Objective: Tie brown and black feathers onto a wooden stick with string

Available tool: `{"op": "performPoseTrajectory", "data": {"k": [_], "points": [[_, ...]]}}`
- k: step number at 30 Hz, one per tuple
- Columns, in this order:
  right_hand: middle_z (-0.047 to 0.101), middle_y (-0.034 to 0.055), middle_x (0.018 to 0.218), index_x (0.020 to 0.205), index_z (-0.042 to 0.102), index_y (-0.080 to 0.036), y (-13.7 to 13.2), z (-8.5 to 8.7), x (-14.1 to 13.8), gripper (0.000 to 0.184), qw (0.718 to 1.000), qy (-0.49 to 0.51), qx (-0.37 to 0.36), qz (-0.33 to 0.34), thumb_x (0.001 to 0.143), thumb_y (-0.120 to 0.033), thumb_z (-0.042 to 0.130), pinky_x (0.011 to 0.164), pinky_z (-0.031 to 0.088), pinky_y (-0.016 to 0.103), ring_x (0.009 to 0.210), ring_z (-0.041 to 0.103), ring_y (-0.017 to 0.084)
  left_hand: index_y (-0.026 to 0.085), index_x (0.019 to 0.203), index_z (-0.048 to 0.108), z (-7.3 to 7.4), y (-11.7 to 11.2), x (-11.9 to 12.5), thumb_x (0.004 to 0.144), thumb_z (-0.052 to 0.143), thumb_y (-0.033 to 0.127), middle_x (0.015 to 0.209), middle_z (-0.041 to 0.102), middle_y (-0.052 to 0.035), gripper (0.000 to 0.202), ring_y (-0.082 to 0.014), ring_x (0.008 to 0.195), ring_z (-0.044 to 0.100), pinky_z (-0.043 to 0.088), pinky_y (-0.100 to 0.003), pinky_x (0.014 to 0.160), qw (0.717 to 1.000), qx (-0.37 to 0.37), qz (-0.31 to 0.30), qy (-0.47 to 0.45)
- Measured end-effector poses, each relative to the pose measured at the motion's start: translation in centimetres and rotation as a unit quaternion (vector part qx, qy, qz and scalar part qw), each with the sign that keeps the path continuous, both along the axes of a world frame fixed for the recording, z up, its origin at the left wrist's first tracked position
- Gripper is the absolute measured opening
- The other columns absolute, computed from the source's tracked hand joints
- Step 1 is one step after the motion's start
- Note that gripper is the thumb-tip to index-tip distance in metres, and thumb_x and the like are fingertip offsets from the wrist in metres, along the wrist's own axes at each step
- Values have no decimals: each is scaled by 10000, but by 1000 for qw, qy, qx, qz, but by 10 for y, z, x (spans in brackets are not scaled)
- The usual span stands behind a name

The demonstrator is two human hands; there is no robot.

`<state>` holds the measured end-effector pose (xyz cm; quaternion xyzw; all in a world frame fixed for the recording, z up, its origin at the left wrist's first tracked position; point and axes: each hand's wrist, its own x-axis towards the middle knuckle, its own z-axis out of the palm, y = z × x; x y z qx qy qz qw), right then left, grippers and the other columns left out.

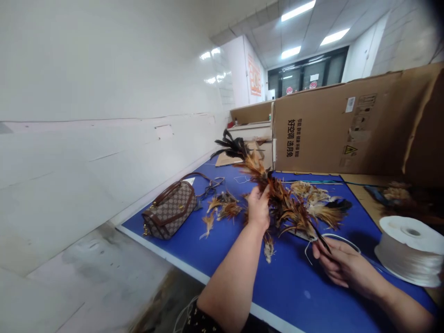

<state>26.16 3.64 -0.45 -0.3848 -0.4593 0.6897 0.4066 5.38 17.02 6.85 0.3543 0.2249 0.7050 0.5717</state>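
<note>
A long feather duster [284,199] with brown-orange feathers and a black tuft at its far tip slants across the blue table [222,252]. My left hand [258,208] is closed around the feathered part, near its middle; some fingers are hidden by feathers. At the near end, my right hand [335,261] grips the thin dark stick between thumb and fingers. A white cord [342,239] loops beside my right hand. Loose brown feathers [229,208] lie left of the duster, and a pile of pale and dark feathers [326,210] lies to its right.
A brown patterned handbag [173,208] sits on the left of the table by the white wall [104,152]. At right stands a large white spool of cord [409,254]. A big cardboard box [322,129] rises behind the table.
</note>
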Motion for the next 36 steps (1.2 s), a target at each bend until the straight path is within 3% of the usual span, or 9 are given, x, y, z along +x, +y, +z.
{"op": "performPoseTrajectory", "data": {"k": [6,9,14,17,21,25,29,33,36], "points": [[274,-98,596,970,601,-189,-1,-1,-4,482,999,-40,-6,-5,968,-667,540,362,235,195,440,185,49,154,708,619,-9,9,-1,720,883,362,667,643,26,337,-97,643,584,456,-235,708,996,39,63,47],[324,-85,650,1053,577,-207,-1,-1,-10,480,995,-75,22,-56,942,-674,583,366,250,193,462,237,56,155,734,624,-11,10,0,752,869,389,674,645,22,339,-100,638,578,441,-238,693,993,41,81,73],[391,-70,656,1026,542,-216,3,-5,-14,481,981,-133,85,-114,952,-691,548,371,299,197,453,311,61,150,806,664,-9,4,3,761,866,430,765,705,-17,347,-134,727,639,477,-263,752,992,36,87,83],[389,-70,654,1024,543,-214,4,-3,-14,469,983,-100,86,-130,959,-678,550,374,335,211,455,313,65,147,834,680,-6,2,3,737,882,412,821,725,-34,347,-146,773,665,497,-272,779,993,36,91,59],[344,-81,629,998,553,-214,4,7,-14,430,984,-29,79,-157,966,-642,572,367,306,202,460,269,64,175,948,647,1,-2,0,806,821,447,835,701,-19,352,-123,661,635,490,-251,635,997,51,49,18],[305,-90,615,975,565,-220,2,15,-15,403,979,24,86,-183,975,-623,571,361,285,198,456,216,62,181,939,613,-2,-9,5,869,743,526,822,668,-19,375,-108,615,608,470,-231,563,997,44,40,47],[293,-96,606,962,556,-223,0,17,-18,395,978,52,85,-182,983,-617,560,359,295,194,455,194,63,171,989,665,-19,-27,24,897,704,559,877,676,-57,400,-149,740,649,503,-252,614,982,44,-79,168],[321,-101,599,926,506,-228,-1,15,-20,373,981,61,85,-165,994,-591,559,355,314,188,433,193,52,183,1075,713,-37,-54,43,896,728,518,1002,720,-88,380,-199,925,667,536,-322,860,922,131,-228,284],[326,-105,586,853,446,-231,-2,12,-20,400,983,63,80,-150,982,-585,582,345,322,186,417,193,46,168,1095,721,-44,-64,49,914,695,536,1011,731,-85,411,-221,964,668,518,-355,934,894,140,-269,329]]}}
